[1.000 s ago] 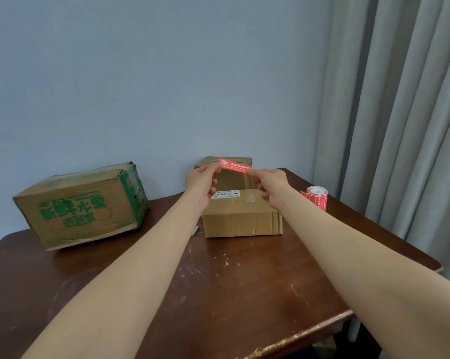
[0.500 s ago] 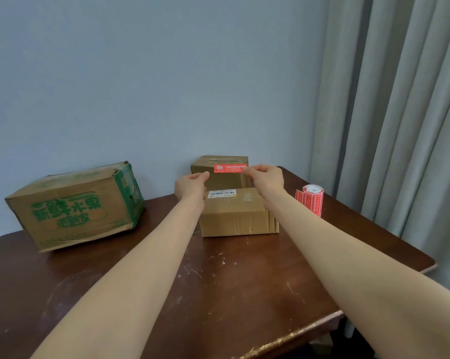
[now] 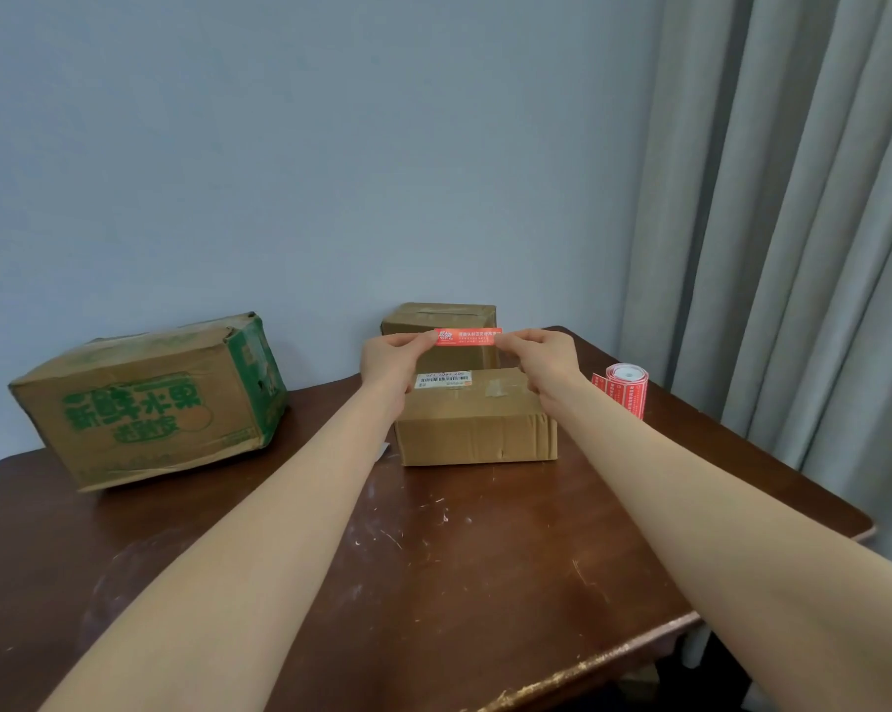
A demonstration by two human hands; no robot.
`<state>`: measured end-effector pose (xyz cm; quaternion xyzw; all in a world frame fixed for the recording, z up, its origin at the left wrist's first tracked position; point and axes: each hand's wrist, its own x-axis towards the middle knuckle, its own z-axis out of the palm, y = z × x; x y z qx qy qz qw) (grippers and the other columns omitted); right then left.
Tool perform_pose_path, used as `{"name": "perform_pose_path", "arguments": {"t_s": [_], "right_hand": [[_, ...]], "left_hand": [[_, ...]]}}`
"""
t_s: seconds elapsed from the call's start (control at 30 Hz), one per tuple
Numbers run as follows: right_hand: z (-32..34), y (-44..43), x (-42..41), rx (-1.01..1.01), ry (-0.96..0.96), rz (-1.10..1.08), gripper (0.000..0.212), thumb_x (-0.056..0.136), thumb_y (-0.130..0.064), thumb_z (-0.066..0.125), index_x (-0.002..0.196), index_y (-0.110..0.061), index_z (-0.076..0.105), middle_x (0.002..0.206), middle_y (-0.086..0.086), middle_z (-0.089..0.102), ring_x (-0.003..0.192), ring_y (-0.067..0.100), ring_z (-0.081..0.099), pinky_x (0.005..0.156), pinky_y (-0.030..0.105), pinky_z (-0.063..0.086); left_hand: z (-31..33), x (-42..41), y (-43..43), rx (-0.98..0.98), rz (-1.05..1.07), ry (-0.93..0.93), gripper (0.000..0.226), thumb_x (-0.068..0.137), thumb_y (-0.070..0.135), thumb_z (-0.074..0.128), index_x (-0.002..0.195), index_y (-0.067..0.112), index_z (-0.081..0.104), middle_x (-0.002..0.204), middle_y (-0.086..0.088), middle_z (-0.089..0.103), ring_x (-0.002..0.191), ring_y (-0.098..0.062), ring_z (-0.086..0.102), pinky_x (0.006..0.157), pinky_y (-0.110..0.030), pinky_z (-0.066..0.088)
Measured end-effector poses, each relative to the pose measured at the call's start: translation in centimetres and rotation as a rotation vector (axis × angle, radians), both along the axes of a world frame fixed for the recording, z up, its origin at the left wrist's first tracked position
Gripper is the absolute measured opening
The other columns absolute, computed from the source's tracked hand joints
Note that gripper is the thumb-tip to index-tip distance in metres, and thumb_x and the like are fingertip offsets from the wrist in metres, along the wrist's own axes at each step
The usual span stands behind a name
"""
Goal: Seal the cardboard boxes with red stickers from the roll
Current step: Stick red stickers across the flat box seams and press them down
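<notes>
While stretched flat above the near corrugated box [image 3: 474,429], the rectangular red sticker [image 3: 468,337] is pinched endwise: left hand [image 3: 390,362] and right hand [image 3: 549,364], each grip closed on it. The roll [image 3: 626,388] stands on the scuffed tabletop [image 3: 433,557].

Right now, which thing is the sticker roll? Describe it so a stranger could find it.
Look at the dark wooden table, at its right side near the grey curtain. Just right of the low plain cardboard box stands the sticker roll. It is small, round and red with a white core, unlike the brown cardboard around it.
</notes>
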<state>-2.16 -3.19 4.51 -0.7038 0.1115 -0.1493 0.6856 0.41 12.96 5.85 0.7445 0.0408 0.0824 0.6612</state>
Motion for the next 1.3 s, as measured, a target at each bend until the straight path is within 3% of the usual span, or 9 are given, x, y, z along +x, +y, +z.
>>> {"name": "perform_pose_path", "arguments": {"t_s": [0.07, 0.17, 0.23, 0.43, 0.67, 0.87, 1.03, 1.17, 1.3], "right_hand": [[0.1, -0.1, 0.0, -0.004, 0.007, 0.003, 0.010, 0.084, -0.023, 0.073, 0.075, -0.020, 0.067, 0.079, -0.006, 0.059, 0.064, 0.005, 0.041, 0.055, 0.017, 0.032], [0.1, -0.3, 0.1, -0.003, 0.022, -0.001, 0.008, 0.083, -0.023, 0.073, 0.081, -0.016, 0.069, 0.077, -0.006, 0.058, 0.062, 0.005, 0.040, 0.054, 0.017, 0.031], [0.0, -0.4, 0.2, -0.004, 0.024, -0.011, 0.012, 0.082, -0.023, 0.074, 0.088, -0.013, 0.072, 0.077, -0.007, 0.059, 0.062, 0.005, 0.041, 0.054, 0.018, 0.031], [0.0, -1.1, 0.3, -0.003, 0.055, -0.020, 0.011, 0.081, -0.024, 0.075, 0.084, -0.014, 0.069, 0.078, -0.005, 0.058, 0.065, 0.006, 0.042, 0.054, 0.019, 0.031], [-0.1, -1.9, -0.1, 0.006, 0.069, -0.005, 0.012, 0.083, -0.020, 0.073, 0.075, -0.017, 0.065, 0.072, -0.005, 0.056, 0.063, 0.006, 0.042, 0.055, 0.019, 0.032], [-0.5, -2.4, 0.0, 0.004, 0.078, -0.012, 0.013, 0.081, -0.021, 0.075, 0.074, -0.019, 0.064, 0.078, -0.003, 0.060, 0.065, 0.007, 0.044, 0.055, 0.021, 0.033], [-1.1, -3.1, 0.3, -0.090, 0.132, -0.060, 0.024, 0.079, -0.027, 0.077, 0.094, -0.010, 0.069, 0.082, 0.000, 0.060, 0.066, 0.010, 0.048, 0.056, 0.023, 0.038], [-1.8, -3.8, 0.3, -0.263, 0.160, -0.097, 0.033, 0.083, -0.029, 0.072, 0.108, -0.008, 0.070, 0.096, 0.002, 0.063, 0.081, 0.017, 0.054, 0.072, 0.030, 0.045], [-2.3, -4.2, 0.4, -0.433, 0.200, -0.109, 0.024, 0.083, -0.032, 0.069, 0.091, -0.010, 0.074, 0.089, 0.003, 0.068, 0.068, 0.013, 0.055, 0.067, 0.032, 0.048]], "left_hand": [[-0.1, 0.2, 0.1, 0.003, -0.009, 0.020, 0.018, 0.083, 0.028, 0.072, 0.097, 0.018, 0.067, 0.111, -0.018, 0.065, 0.071, -0.015, 0.046, 0.052, -0.022, 0.036], [-0.1, 0.4, 0.1, -0.001, -0.020, 0.042, 0.028, 0.084, 0.025, 0.072, 0.108, 0.012, 0.068, 0.072, -0.005, 0.054, 0.059, -0.012, 0.040, 0.051, -0.021, 0.035], [-0.1, 0.5, 0.0, 0.014, -0.023, 0.048, 0.027, 0.085, 0.025, 0.070, 0.108, 0.012, 0.066, 0.068, -0.001, 0.049, 0.058, -0.011, 0.039, 0.051, -0.021, 0.036], [-0.8, 1.6, -0.2, 0.003, -0.010, 0.059, 0.024, 0.088, 0.023, 0.065, 0.108, 0.010, 0.066, 0.081, 0.001, 0.057, 0.063, -0.010, 0.045, 0.051, -0.021, 0.038], [-1.3, 1.3, -1.3, 0.037, -0.072, 0.073, 0.032, 0.087, 0.040, 0.065, 0.103, 0.013, 0.069, 0.095, 0.004, 0.067, 0.069, -0.010, 0.045, 0.050, -0.021, 0.038], [-1.5, 1.4, -2.0, 0.088, -0.080, 0.061, 0.033, 0.086, 0.030, 0.069, 0.111, 0.009, 0.069, 0.097, -0.002, 0.061, 0.073, -0.011, 0.048, 0.054, -0.022, 0.040], [-2.0, 1.5, -2.6, 0.255, -0.071, -0.007, 0.025, 0.087, 0.029, 0.067, 0.102, 0.010, 0.072, 0.111, -0.004, 0.065, 0.099, -0.023, 0.059, 0.080, -0.034, 0.050], [-2.5, 1.6, -3.2, 0.457, -0.076, -0.044, 0.020, 0.090, 0.029, 0.064, 0.097, 0.013, 0.073, 0.109, -0.003, 0.069, 0.074, -0.008, 0.052, 0.074, -0.028, 0.044], [-2.8, 1.4, -3.8, 0.615, -0.067, -0.041, 0.020, 0.090, 0.030, 0.062, 0.093, 0.014, 0.074, 0.114, -0.002, 0.068, 0.086, -0.015, 0.059, 0.074, -0.030, 0.049]]}}
